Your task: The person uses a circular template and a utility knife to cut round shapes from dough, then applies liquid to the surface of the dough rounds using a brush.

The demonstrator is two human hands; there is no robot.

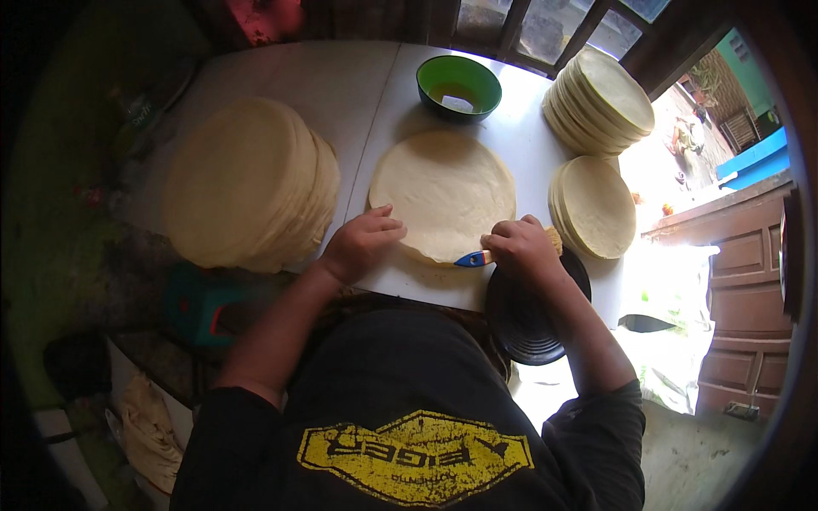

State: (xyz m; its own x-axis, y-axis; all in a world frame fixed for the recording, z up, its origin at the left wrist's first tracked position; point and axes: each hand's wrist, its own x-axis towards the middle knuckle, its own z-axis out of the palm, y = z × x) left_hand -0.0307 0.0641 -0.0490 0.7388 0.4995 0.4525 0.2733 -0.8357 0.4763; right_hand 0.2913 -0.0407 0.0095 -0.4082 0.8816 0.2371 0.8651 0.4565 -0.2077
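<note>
A round, flat dough sheet point(444, 191) lies on the white tabletop right before me, and its edge suggests more than one layer. My left hand point(365, 243) rests at its lower left edge, fingertips touching the dough. In my right hand point(524, 246), at the lower right edge, is a pastry brush point(474, 259). The blue tip of its handle points left over the dough's rim, while its pale bristles show past my knuckles on the right. Beyond the dough stands a green bowl point(460, 86) with some yellowish liquid in it.
A tall stack of dough rounds point(236, 185) stands at the left. Two smaller stacks, one farther back point(601, 99) and one nearer point(594, 207), sit along the right edge. A black round ridged object point(530, 326) is under my right forearm. White sacks point(671, 332) stand beside the table.
</note>
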